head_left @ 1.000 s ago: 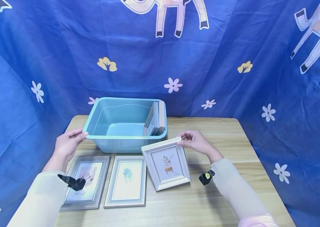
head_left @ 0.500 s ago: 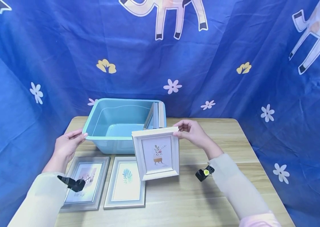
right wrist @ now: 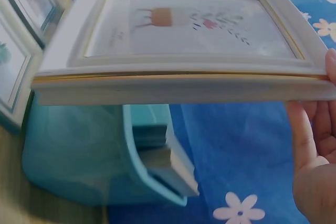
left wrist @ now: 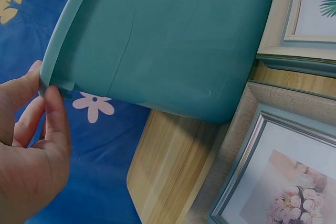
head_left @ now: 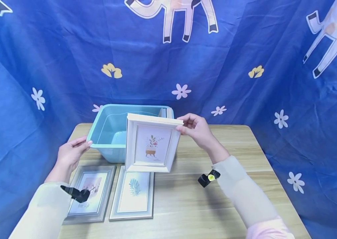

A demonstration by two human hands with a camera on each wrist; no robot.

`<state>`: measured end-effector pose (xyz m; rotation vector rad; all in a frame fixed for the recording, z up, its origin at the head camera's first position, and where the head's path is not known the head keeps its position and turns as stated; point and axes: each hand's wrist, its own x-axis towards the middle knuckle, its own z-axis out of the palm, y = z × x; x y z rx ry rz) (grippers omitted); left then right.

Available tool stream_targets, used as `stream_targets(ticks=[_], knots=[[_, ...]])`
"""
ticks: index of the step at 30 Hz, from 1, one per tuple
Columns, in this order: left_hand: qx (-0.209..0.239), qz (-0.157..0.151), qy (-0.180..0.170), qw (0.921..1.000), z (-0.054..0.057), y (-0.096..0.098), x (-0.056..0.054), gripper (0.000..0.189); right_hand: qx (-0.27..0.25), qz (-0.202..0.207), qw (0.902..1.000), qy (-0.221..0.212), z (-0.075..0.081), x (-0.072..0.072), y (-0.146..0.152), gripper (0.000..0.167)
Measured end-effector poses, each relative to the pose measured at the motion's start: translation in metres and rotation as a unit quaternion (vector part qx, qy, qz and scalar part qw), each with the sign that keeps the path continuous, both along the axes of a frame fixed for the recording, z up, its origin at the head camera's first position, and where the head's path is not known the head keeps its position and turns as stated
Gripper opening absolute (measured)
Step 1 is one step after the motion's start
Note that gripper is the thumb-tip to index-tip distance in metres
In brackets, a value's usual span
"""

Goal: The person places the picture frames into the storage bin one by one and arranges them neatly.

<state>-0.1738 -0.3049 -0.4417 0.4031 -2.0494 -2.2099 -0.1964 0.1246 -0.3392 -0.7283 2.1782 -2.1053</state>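
Note:
My right hand pinches the upper right corner of a white picture frame with a potted-plant print. That frame hangs upright, a bit tilted, in front of the blue plastic bin and hides part of its front. In the right wrist view the white frame spans the top, above the bin. My left hand holds the bin's left rim between thumb and fingers, as the left wrist view shows with the hand at the rim.
Two picture frames lie flat on the wooden table: one with a flower print, one with a blue leaf print. More frames stand at the bin's right end. A blue patterned curtain surrounds the table.
My right hand has lifted the white frame from low at the bin's front right, up and leftward to the bin's front rim. My left hand has stayed at the rim.

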Motion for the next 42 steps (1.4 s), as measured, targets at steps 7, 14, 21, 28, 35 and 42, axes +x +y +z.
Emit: stream_targets(ticks=[7, 14, 21, 28, 35, 42], knots=[[-0.003, 0.002, -0.005, 1.0, -0.002, -0.001, -0.001, 0.072, -0.078, -0.037, 0.9957, 0.033, 0.009, 0.001, -0.018, 0.025], [-0.003, 0.003, -0.009, 1.0, 0.001, 0.0, 0.0, 0.072, -0.149, -0.087, 0.9822, 0.075, 0.012, 0.0, -0.037, 0.022], [-0.004, 0.006, -0.009, 0.9999, 0.001, 0.001, 0.0, 0.072, -0.162, -0.159, 0.9666, 0.118, 0.009, -0.002, -0.056, 0.027], [-0.004, 0.011, -0.008, 0.9999, -0.001, 0.0, -0.001, 0.073, -0.157, -0.252, 0.9482, 0.112, 0.001, -0.005, -0.074, 0.028], [-0.001, 0.006, -0.01, 0.9999, -0.002, -0.001, 0.0, 0.074, -0.122, -0.314, 0.9359, 0.104, -0.003, -0.005, -0.084, 0.028], [-0.002, 0.007, -0.011, 0.9999, -0.002, -0.001, 0.0, 0.074, -0.111, -0.342, 0.9276, 0.102, -0.025, -0.019, -0.092, 0.028]])
